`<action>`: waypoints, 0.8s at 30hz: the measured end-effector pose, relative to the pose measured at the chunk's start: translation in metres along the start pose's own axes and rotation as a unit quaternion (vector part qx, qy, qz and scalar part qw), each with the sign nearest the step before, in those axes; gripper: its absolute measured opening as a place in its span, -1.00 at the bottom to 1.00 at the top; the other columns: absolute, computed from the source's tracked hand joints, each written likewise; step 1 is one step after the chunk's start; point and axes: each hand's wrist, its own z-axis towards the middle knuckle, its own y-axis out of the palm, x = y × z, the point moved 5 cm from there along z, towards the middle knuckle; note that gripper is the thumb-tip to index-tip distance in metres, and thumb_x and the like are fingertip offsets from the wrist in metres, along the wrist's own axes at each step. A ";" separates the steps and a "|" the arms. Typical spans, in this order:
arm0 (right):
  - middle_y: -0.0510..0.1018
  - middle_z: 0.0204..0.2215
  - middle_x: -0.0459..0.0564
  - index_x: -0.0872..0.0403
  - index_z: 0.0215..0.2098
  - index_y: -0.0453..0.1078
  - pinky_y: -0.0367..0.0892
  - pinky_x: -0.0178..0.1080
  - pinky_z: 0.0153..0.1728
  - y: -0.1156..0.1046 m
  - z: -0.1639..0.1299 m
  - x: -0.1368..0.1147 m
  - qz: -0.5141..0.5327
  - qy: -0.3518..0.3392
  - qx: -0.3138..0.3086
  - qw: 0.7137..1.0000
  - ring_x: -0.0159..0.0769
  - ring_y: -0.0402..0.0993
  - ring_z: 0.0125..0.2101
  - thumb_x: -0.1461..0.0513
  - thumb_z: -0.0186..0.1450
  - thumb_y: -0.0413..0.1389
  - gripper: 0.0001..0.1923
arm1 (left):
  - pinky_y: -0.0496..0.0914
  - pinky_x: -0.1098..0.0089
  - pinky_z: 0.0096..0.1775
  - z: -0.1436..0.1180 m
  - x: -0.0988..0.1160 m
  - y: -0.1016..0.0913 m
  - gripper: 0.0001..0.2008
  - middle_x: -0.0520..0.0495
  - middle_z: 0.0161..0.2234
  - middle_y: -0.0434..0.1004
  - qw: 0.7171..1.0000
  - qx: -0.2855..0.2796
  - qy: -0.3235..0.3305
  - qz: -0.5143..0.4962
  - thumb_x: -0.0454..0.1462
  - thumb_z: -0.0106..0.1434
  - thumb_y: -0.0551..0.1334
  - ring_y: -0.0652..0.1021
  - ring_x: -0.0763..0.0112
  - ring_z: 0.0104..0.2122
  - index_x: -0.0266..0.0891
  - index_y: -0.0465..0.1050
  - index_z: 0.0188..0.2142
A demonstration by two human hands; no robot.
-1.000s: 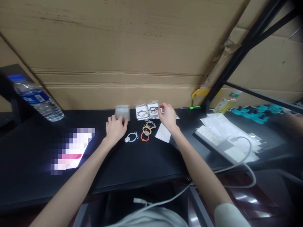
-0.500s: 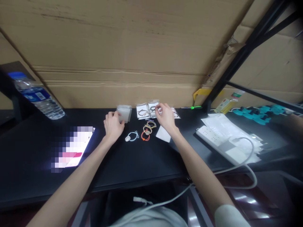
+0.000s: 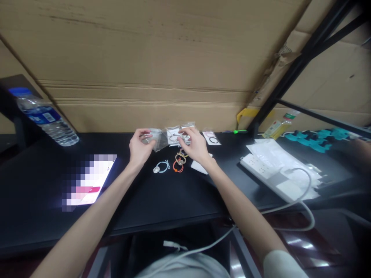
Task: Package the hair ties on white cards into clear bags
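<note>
No writing can be read anywhere: the blue label on the water bottle at ten o'clock is too blurred, and the lit screen at eight o'clock is pixelated.

The left hand is curled narrow, its fingertips pinching a small clear bag lifted off the black table. The right hand, at one o'clock of the loose hair ties, has its fingers half bent over the carded hair ties by the cardboard wall; whether it grips one or only touches cannot be told. A white card lies partly hidden under the right wrist. Another carded tie lies apart at two o'clock.

At three o'clock a white power strip rests on papers; its cable runs off the table edge. The teal things beyond are hard to make out.
</note>
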 end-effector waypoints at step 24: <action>0.68 -0.09 0.04 0.03 -0.18 0.59 0.60 -0.21 -0.39 0.021 0.001 0.037 0.269 0.157 -0.041 0.949 -0.19 0.66 -0.22 0.16 0.29 0.21 -0.82 | 0.06 -0.27 0.39 -0.028 0.040 0.012 -0.77 -0.21 0.24 0.46 0.895 -0.045 0.287 0.338 -0.16 0.42 0.21 0.39 -0.07 0.30 -0.11 0.50 0.02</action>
